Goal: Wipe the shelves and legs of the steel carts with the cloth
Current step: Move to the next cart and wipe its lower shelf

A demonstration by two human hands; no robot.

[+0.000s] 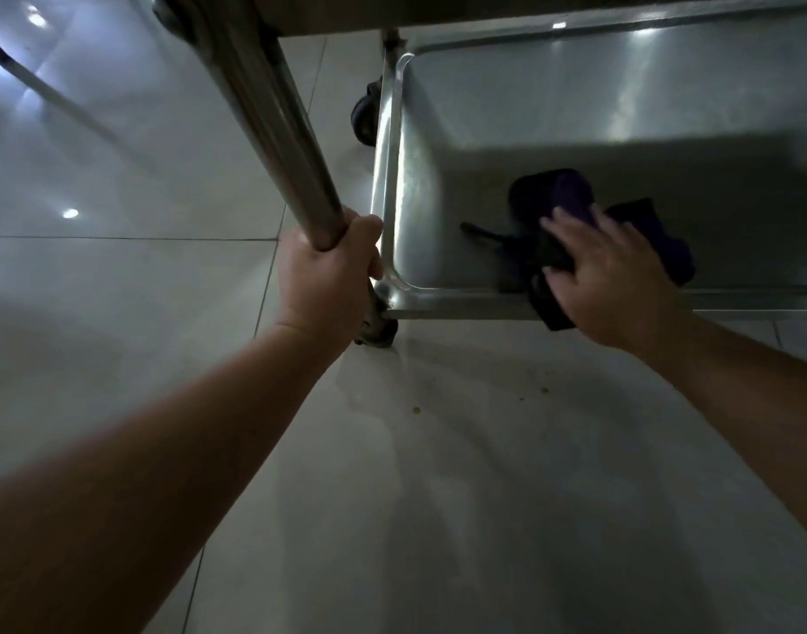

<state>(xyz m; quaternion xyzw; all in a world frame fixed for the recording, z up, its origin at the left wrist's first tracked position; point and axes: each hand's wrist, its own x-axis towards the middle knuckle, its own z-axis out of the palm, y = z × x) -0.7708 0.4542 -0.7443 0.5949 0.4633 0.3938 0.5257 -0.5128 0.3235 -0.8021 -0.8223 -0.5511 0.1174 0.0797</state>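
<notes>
Curled tight round the cart's near corner leg [273, 130], the left hand [333, 276] grips the steel tube just above the bottom shelf [506, 107] — most likely to keep the cart from rolling on its wheels while the other hand works. One dark wheel [364, 119] shows at the far corner, and part of another peeks out below the gripping hand, so the bracing makes sense on the smooth tiled floor [118, 313].

The right hand [616, 276] lies flat with its fingers spread and nearly straight, pressing down on the dark purple cloth [570, 194] rather than clutching it; a flat palm spreads the pressure over more of the steel. The cloth sits bunched on the bottom shelf near its front edge, with one fold hanging over the raised rim [461, 299] towards the floor.

Judging by this, the wiping of the lowest shelf is under way, with the legs probably yet to be done — the held leg among them. A shadow from the shelf above darkens the near half of the tray, so any smears there cannot be made out
</notes>
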